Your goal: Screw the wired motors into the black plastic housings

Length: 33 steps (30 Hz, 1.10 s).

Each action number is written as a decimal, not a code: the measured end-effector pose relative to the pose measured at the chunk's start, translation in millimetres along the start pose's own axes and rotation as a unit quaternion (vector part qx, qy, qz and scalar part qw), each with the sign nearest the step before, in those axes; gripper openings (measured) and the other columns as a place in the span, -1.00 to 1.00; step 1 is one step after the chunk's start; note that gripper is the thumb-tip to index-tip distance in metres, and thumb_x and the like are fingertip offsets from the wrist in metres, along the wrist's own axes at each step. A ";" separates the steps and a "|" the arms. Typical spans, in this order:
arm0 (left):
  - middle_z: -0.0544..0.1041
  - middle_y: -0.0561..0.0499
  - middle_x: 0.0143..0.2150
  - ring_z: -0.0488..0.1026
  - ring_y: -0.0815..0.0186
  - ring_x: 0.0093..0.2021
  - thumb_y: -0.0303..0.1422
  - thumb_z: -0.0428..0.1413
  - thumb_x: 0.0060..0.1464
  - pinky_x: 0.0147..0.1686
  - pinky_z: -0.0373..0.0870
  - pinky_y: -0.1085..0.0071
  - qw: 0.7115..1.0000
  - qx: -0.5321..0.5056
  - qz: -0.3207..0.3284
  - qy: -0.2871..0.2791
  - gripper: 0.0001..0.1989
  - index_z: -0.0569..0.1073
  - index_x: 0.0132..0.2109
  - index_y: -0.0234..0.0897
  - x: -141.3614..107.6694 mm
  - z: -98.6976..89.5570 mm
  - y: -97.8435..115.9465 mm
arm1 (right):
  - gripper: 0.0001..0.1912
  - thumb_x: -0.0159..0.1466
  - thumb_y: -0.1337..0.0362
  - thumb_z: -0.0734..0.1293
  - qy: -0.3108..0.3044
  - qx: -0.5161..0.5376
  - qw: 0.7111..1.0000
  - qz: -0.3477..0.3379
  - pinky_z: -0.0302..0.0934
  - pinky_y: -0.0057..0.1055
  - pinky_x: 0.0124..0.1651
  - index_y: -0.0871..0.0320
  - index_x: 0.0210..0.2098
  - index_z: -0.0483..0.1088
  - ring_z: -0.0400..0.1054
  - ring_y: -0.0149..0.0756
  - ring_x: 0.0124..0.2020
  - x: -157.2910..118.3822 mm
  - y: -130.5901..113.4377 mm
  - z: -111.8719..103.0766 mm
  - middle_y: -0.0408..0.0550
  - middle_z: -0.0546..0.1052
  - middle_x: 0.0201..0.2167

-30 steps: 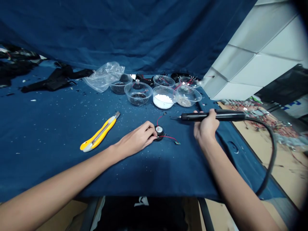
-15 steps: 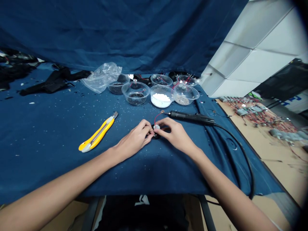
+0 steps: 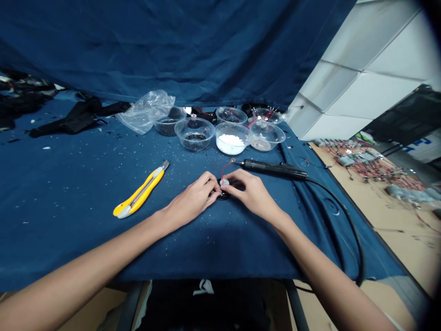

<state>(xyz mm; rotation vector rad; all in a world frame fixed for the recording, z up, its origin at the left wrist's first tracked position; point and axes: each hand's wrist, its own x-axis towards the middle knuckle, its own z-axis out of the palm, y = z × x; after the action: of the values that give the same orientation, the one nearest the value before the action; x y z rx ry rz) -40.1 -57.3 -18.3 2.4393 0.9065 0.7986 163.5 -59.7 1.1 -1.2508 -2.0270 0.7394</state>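
A small round black part [image 3: 223, 196] lies on the blue cloth, with a pale grey disc [image 3: 225, 182] on top. From the disc a thin red wire [image 3: 225, 167] curves up to a small brass-coloured end near the screwdriver tip. My left hand [image 3: 203, 192] pinches the left edge of the black part, its fingers bent together. On the other side, my right hand [image 3: 250, 189] has thumb and index finger closed at the disc and the part. The fingers hide much of the part. A black electric screwdriver [image 3: 275, 168] lies just beyond my right hand.
Several clear bowls, one with white pieces [image 3: 230, 141], stand behind my hands. A yellow cutter [image 3: 139, 193] lies at left. A plastic bag [image 3: 146, 110] and black pieces [image 3: 74, 118] are farther back. Wired grey parts [image 3: 375, 165] cover cardboard at right; the screwdriver's cable [image 3: 347, 216] curves nearby.
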 end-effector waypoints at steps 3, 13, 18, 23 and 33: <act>0.34 -0.06 -0.09 0.39 0.35 -0.12 -0.38 -0.05 0.31 -0.02 0.35 0.35 1.000 -0.029 0.006 -0.001 -0.84 0.39 -0.11 -0.33 0.0 -4.5 -2.9 | -0.80 0.25 0.18 0.34 0.007 0.015 1.000 0.006 0.29 -0.38 -0.12 0.15 -0.19 0.45 0.39 -0.32 -0.20 -0.8 0.3 0.8 -0.05 0.50 -0.20; 0.39 -0.06 -0.14 0.36 0.32 -0.10 -0.37 -0.11 0.33 -0.02 0.32 0.31 0.998 -0.053 -0.009 0.037 -0.78 0.42 -0.10 -0.30 0.2 -12.1 -2.9 | -0.76 0.25 0.13 0.33 0.013 0.054 0.998 0.006 0.30 -0.33 -0.06 0.11 -0.15 0.46 0.41 -0.28 -0.13 -3.9 1.3 1.7 -0.04 0.51 -0.16; 0.38 -0.06 -0.12 0.37 0.32 -0.10 -0.39 -0.12 0.33 -0.02 0.33 0.31 0.999 -0.037 0.000 0.030 -0.78 0.42 -0.09 -0.30 -0.9 -11.3 -1.0 | -0.76 0.26 0.15 0.33 0.013 0.055 0.998 0.009 0.29 -0.35 -0.06 0.12 -0.14 0.46 0.40 -0.29 -0.14 -3.8 2.8 2.2 -0.05 0.51 -0.16; 0.37 -0.07 -0.09 0.37 0.33 -0.10 -0.42 -0.09 0.32 -0.02 0.33 0.34 1.000 -0.002 0.025 0.008 -0.80 0.40 -0.06 -0.32 -2.8 -9.5 0.0 | -0.76 0.27 0.15 0.33 0.014 0.051 0.999 0.007 0.28 -0.37 -0.05 0.11 -0.13 0.45 0.39 -0.31 -0.13 -4.0 3.6 2.5 -0.06 0.51 -0.15; 0.34 -0.08 -0.10 0.37 0.25 -0.10 -0.44 0.00 0.24 -0.02 0.38 0.25 0.998 0.060 0.013 0.010 -0.90 0.38 -0.13 -0.31 -1.1 -1.2 6.8 | -0.79 0.27 0.16 0.32 0.026 0.043 0.999 -0.001 0.30 -0.38 -0.10 0.11 -0.15 0.45 0.40 -0.32 -0.17 -4.8 2.9 5.6 -0.06 0.49 -0.18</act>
<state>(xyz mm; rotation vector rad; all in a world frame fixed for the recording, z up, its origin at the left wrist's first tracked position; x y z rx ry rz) -38.5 -62.5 -14.1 2.5568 0.9568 0.8002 162.5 -63.6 -5.7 -1.2066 -1.9340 0.7766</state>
